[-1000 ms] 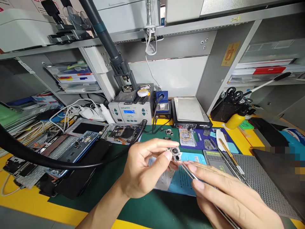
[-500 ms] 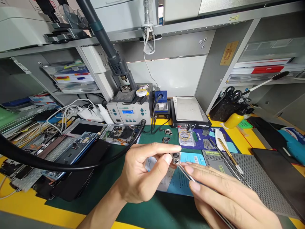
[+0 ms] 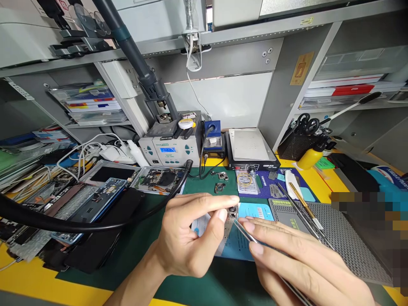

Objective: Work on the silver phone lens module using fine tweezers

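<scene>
Pinched between the thumb and forefinger of my left hand (image 3: 193, 236) is a small metal-framed phone camera module (image 3: 233, 211) with a round dark lens. My left fingertips cover part of its frame. My right hand (image 3: 296, 259) grips slim metal tweezers (image 3: 242, 231), which slant up to the left. Their tips are at the lower edge of the module; whether they touch it I cannot tell. Beneath both hands lies a blue printed sheet (image 3: 245, 250) on the green mat (image 3: 137, 272). Two more small camera modules (image 3: 219, 187) rest on the mat beyond my left hand.
Behind the mat stand a grey hot-air station (image 3: 168, 153) and a flat-topped device (image 3: 251, 146). A thick black hose (image 3: 134, 224) arcs across the left, over phone parts (image 3: 95, 208). On the right, more tweezers (image 3: 299, 208) lie on a perforated grey plate (image 3: 344, 238).
The view has shifted slightly, so the bench appears a little farther left. Both hands keep their grips, and the tweezer tips stay at the module's lower edge.
</scene>
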The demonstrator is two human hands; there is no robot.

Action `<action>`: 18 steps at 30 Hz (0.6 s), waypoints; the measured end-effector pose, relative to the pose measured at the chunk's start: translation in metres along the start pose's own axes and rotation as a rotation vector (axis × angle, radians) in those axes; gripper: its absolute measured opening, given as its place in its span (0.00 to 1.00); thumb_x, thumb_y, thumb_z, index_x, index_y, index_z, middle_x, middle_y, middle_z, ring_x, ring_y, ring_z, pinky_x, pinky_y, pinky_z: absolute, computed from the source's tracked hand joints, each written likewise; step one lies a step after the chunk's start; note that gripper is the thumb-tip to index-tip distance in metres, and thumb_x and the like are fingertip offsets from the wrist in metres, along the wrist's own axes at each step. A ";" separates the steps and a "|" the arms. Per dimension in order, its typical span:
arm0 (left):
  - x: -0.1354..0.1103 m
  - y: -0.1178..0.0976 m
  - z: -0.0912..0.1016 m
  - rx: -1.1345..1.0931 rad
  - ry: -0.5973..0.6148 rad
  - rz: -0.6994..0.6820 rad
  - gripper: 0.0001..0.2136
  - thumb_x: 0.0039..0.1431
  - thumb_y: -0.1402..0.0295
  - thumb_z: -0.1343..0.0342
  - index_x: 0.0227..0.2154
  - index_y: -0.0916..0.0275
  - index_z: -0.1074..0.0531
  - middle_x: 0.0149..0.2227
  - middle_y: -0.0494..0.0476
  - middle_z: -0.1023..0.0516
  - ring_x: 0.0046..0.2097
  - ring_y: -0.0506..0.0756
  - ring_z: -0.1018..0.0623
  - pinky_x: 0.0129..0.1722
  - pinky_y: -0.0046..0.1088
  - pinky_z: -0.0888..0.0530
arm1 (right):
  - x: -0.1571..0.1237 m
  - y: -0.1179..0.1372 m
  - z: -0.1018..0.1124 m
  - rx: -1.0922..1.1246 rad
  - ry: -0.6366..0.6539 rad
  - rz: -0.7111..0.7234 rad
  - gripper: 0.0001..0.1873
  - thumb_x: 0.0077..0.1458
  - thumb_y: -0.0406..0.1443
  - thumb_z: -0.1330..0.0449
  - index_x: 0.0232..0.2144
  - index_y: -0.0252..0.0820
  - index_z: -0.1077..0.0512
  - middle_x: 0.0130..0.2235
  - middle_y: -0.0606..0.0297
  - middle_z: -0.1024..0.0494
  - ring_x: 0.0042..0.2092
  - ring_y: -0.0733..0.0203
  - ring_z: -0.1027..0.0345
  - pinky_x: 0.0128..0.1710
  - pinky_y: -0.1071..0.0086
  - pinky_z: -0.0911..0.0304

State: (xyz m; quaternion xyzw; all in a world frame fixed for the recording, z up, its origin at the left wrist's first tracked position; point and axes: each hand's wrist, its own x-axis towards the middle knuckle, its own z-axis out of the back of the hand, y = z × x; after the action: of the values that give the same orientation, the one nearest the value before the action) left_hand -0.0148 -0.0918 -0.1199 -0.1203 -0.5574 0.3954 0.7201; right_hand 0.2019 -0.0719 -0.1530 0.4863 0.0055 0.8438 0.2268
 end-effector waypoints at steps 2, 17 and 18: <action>0.000 0.001 -0.001 0.058 0.006 -0.041 0.17 0.56 0.82 0.42 0.47 0.66 0.20 0.35 0.54 0.14 0.35 0.50 0.17 0.37 0.23 0.22 | 0.001 0.001 -0.001 0.004 -0.004 -0.004 0.12 0.62 0.43 0.34 0.48 0.56 0.18 0.47 0.60 0.13 0.50 0.47 0.18 0.50 0.62 0.21; -0.001 -0.001 -0.002 0.131 0.009 -0.083 0.18 0.55 0.82 0.42 0.47 0.63 0.21 0.33 0.52 0.15 0.34 0.51 0.17 0.36 0.25 0.21 | 0.047 -0.004 0.029 -0.033 0.160 0.228 0.26 0.74 0.32 0.52 0.31 0.41 0.17 0.35 0.57 0.12 0.40 0.64 0.16 0.55 0.86 0.36; -0.001 -0.001 -0.002 0.134 0.011 -0.081 0.18 0.55 0.82 0.42 0.48 0.62 0.21 0.33 0.52 0.15 0.34 0.51 0.17 0.36 0.26 0.21 | 0.048 -0.003 0.029 -0.037 0.133 0.216 0.26 0.74 0.32 0.51 0.30 0.41 0.17 0.34 0.57 0.12 0.40 0.65 0.16 0.55 0.87 0.37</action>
State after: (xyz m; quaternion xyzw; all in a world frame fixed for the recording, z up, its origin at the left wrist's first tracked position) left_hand -0.0130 -0.0924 -0.1209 -0.0514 -0.5299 0.4019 0.7450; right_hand 0.2065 -0.0565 -0.0994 0.4229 -0.0475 0.8936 0.1426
